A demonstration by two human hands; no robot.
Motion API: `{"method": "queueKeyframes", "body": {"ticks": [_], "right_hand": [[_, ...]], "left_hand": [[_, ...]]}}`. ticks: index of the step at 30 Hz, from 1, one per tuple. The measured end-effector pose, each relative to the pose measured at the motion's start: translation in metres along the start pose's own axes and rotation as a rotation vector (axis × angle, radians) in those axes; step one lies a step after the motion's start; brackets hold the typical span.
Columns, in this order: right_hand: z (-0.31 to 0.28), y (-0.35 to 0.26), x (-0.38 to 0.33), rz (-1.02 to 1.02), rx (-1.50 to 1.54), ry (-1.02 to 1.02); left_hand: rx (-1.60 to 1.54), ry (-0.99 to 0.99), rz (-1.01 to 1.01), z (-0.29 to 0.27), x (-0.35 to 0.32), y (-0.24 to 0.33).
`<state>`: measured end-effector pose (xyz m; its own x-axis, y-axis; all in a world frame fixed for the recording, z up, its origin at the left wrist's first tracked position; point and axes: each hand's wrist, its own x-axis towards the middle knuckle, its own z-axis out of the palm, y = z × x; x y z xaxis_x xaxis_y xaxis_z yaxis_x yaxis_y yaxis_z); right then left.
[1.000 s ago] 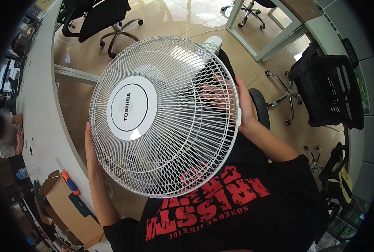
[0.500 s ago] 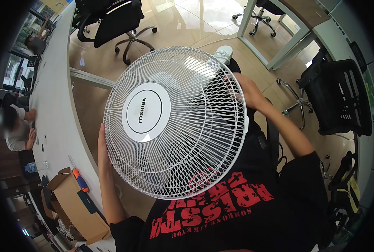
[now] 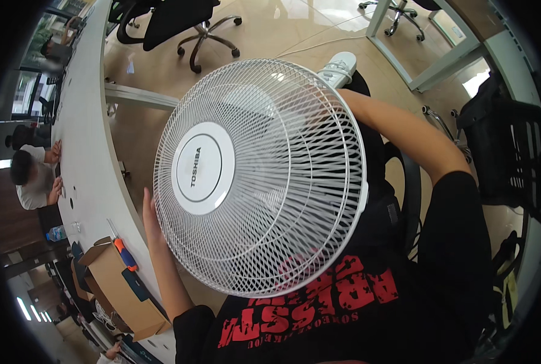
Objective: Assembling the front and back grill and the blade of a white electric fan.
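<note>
A round white electric fan head (image 3: 261, 182) with a wire guard and a pale disc at its centre is in front of my torso, its face tilted up and to the left. My left hand (image 3: 153, 221) holds the guard's left rim; one finger lies straight along the outside, and the others are hidden. Behind the guard's upper right side is my right hand (image 3: 326, 112), seen only dimly through the wires. Its fingers and what they touch cannot be made out. The fan's blades blur into the wire pattern.
A long white table (image 3: 88, 133) runs along the left, bearing a screwdriver (image 3: 125, 255) with an orange and blue handle and an open cardboard box (image 3: 122, 285). Another person (image 3: 34, 176) sits across it. Office chairs (image 3: 179, 21) and a white-legged desk (image 3: 398, 54) stand around.
My right hand has moved from the guard's right rim to behind it, with the forearm reaching further in. The fan head has turned slightly to the left. My left hand stays at the rim.
</note>
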<state>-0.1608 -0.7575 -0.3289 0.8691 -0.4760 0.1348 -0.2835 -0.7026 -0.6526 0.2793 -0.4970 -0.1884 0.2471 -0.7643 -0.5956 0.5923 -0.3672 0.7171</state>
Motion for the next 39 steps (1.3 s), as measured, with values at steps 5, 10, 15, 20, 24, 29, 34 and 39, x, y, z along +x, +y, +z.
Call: {"method": "queueKeyframes", "body": {"ticks": [5,10,15,20,24,29,34,39], "right_hand": [[0.026,0.041,0.04,-0.19,-0.154,-0.037],[0.038,0.055,0.062,-0.291,-0.15,-0.08],[0.032,0.048,0.099,-0.252,-0.054,-0.084],[0.028,0.044,0.101,-0.244,-0.036,-0.046],[0.047,-0.006,0.19,-0.25,-0.009,-0.007],[0.053,-0.019,0.186,-0.258,0.022,0.02],[0.062,-0.065,0.299,-0.237,0.088,0.093],[0.077,-0.078,0.304,-0.235,0.157,0.134]], "left_hand": [[-0.155,0.164,0.108,-0.025,-0.053,-0.068],[-0.27,0.279,0.145,-0.025,-0.109,-0.091],[-0.338,0.207,0.159,-0.087,-0.134,-0.088],[-0.226,0.121,0.324,-0.081,-0.149,-0.047],[0.117,0.016,0.607,-0.067,-0.162,0.005],[0.209,0.606,0.96,0.007,-0.177,0.071],[1.181,0.529,1.298,0.024,-0.184,0.124],[0.569,0.756,1.038,0.024,-0.207,0.166]]}}
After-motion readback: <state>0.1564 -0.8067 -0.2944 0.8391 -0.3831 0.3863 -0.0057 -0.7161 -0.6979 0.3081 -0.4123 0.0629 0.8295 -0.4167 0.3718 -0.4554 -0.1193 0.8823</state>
